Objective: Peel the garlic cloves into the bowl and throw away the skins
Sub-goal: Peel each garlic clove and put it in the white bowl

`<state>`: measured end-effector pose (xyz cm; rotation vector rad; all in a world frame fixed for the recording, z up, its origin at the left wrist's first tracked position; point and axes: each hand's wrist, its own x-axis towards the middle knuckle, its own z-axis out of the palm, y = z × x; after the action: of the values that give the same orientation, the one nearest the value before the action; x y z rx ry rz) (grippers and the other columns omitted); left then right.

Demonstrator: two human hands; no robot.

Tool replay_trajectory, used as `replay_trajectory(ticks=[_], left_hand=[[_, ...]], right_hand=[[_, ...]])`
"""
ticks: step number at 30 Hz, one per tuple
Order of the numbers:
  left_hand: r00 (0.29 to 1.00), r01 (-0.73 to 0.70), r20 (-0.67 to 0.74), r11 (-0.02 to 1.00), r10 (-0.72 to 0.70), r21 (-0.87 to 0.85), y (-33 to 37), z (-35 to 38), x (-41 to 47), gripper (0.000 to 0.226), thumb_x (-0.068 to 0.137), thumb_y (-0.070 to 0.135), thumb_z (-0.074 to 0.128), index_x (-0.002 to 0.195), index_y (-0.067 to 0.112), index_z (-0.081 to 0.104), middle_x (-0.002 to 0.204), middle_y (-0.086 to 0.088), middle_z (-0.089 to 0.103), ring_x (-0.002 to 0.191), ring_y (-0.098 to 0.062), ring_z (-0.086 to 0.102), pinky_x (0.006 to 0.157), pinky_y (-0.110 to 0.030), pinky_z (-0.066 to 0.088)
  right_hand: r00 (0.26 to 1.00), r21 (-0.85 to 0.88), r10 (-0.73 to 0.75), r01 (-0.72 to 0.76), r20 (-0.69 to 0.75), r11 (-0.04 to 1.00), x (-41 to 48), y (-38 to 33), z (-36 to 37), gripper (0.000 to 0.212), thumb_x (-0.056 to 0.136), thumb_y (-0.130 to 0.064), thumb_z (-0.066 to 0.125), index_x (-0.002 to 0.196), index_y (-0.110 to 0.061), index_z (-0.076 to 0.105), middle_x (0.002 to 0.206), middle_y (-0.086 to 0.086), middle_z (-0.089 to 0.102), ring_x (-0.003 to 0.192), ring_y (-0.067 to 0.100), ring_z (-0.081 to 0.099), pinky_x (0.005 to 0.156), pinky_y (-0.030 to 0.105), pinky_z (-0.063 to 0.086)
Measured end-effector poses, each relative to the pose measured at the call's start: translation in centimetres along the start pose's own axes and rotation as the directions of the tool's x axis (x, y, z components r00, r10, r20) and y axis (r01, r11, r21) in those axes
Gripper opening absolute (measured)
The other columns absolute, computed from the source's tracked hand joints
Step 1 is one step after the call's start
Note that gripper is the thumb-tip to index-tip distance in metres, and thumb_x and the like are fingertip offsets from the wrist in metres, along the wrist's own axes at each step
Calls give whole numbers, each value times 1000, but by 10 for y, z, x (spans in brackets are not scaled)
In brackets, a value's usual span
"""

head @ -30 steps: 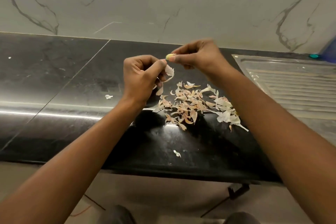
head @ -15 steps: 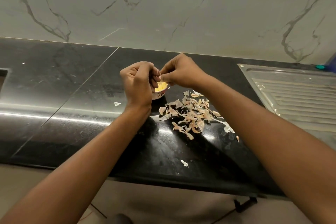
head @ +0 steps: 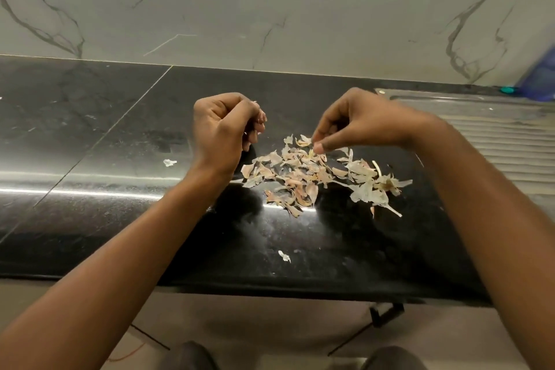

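Right fingers (head: 319,148) pinch skins (head: 300,173), drainboard (head: 495,141) nearby

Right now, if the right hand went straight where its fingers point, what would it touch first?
Probably the pile of garlic skins on the counter: the right hand points down at its far edge, though the gap is hard to judge.

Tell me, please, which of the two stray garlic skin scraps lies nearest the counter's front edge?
The small white scrap in front of the pale skin pile; the other scrap lies farther back, left of the left hand.
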<state>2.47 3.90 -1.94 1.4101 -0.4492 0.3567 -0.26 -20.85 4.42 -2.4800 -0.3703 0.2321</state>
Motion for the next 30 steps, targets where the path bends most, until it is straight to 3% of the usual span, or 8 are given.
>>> replay_trajectory(ticks=[6,10,15,17,21,25,28,30], left_hand=[[990,-79,125,987,61,140,0,4,-4,24,90,4,60,72,-4,72,66,-23,67,45,-34,56,43,-29,41],[987,-79,149,979,51,189,-2,2,-4,22,92,6,60,76,-2,74,71,-18,71,49,-37,62,45,-33,46],[981,-84,188,966,38,246,-5,4,-4,19,92,4,61,80,1,76,74,-14,73,51,-35,66,48,-30,49],[979,-96,203,950,36,296,-5,4,-4,18,93,2,63,83,3,77,74,-12,75,51,-32,67,47,-29,49],[943,-238,323,842,81,484,-3,2,-7,15,94,5,68,90,11,81,75,1,76,55,-19,69,48,-34,57],[910,-360,396,710,124,605,3,2,-9,12,92,9,72,94,14,83,78,8,75,64,-7,70,61,-27,61],[891,-381,448,648,68,660,6,3,-9,13,92,15,73,99,16,84,81,11,76,68,-3,71,70,-31,64],[879,-381,477,616,10,689,9,6,-10,15,91,20,74,101,18,85,75,23,68,65,1,69,73,-28,61]], right_hand=[[998,-30,24,-22,62,999,-14,20,24,33,75,-42,96,101,-26,83,78,-3,75,67,10,66,66,27,53],[1000,-51,-7,8,22,999,-11,28,31,23,80,-40,93,99,-30,83,85,3,75,79,24,69,72,41,57],[995,74,-45,52,-90,996,-18,43,26,9,86,-31,90,93,-26,85,79,-1,76,67,9,60,64,24,49],[983,85,-58,73,-174,994,-21,49,20,8,87,-31,89,92,-26,85,80,-1,77,69,10,64,66,26,53],[961,67,-30,50,-276,997,-27,60,10,6,87,-27,89,92,-25,86,80,-3,79,70,9,69,68,26,56],[962,69,-8,28,-274,997,-31,65,10,12,91,-19,85,100,-26,86,86,-4,81,76,10,73,71,25,59],[961,73,-8,29,-275,997,-30,64,13,23,92,-11,80,104,-29,86,91,-2,82,83,23,75,75,37,63],[958,104,-9,41,-288,994,-31,62,14,31,92,-3,74,104,-29,86,87,4,80,80,35,71,71,41,62]])
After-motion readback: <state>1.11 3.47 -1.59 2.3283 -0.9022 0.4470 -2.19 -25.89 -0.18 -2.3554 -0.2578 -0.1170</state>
